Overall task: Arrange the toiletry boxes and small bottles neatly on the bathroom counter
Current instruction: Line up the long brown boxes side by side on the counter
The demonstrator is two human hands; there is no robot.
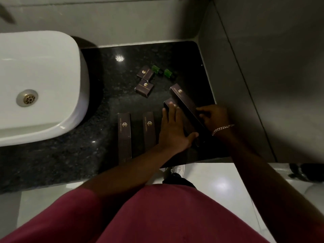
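Observation:
On the black granite counter [108,71] lie two long dark boxes with gold logos, one [124,135] at the left and another [149,130] beside it, roughly parallel. My left hand [173,130] rests flat, fingers spread, on a third long box [169,103]. A fourth long box [185,102] lies at a slant, and my right hand [213,116] grips it near its lower half. Further back sit two small square boxes [145,72] [144,87] and two small green bottles [156,69] [169,73].
A white basin [35,71] with a brass drain [28,98] fills the counter's left side. Grey tiled walls [245,85] close the back and right. The counter's front edge runs just below the long boxes, with white floor beneath.

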